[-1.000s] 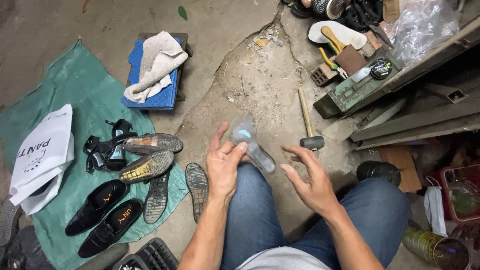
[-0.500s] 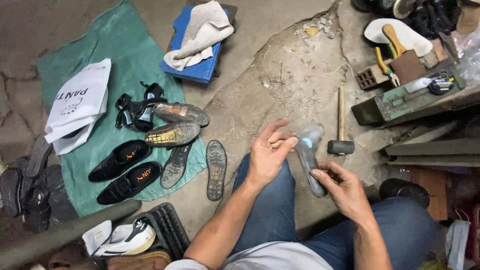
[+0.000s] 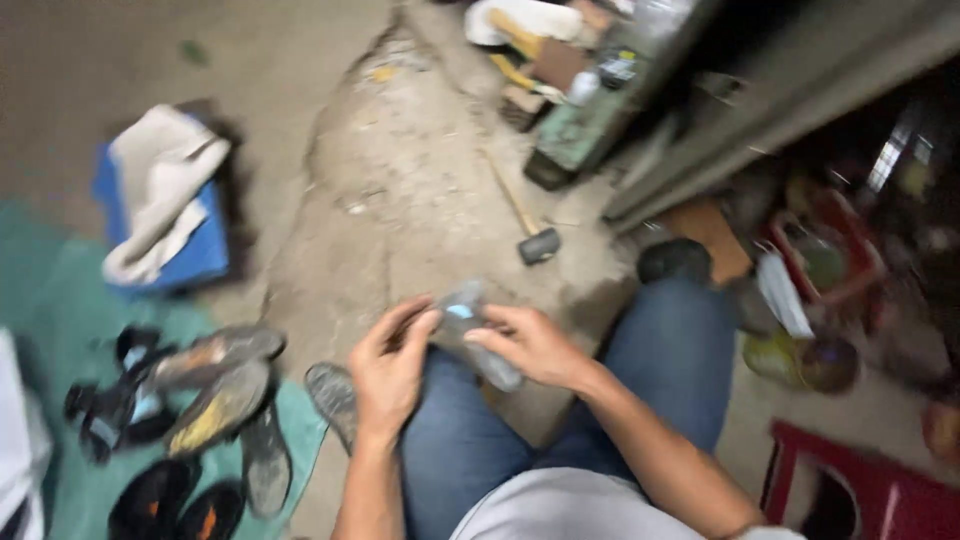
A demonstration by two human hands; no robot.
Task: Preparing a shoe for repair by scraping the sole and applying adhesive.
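A grey translucent shoe insole (image 3: 470, 335) rests over my knees, held between both hands. My left hand (image 3: 390, 370) grips its near left edge, fingers curled upward. My right hand (image 3: 530, 345) pinches its right side, thumb on top. The whole view is blurred by motion. A hammer (image 3: 530, 235) with a wooden handle lies on the concrete just beyond my hands.
Several shoes and loose soles (image 3: 215, 400) lie on a green sheet (image 3: 50, 300) at the left. A blue box with a white cloth (image 3: 160, 200) sits beyond them. Cluttered tools and a green metal box (image 3: 580, 140) stand far right; a red stool (image 3: 860, 490) sits near right.
The view has swung right and blurred. Both hands have closed in on the insole; the right hand now pinches it from the side.
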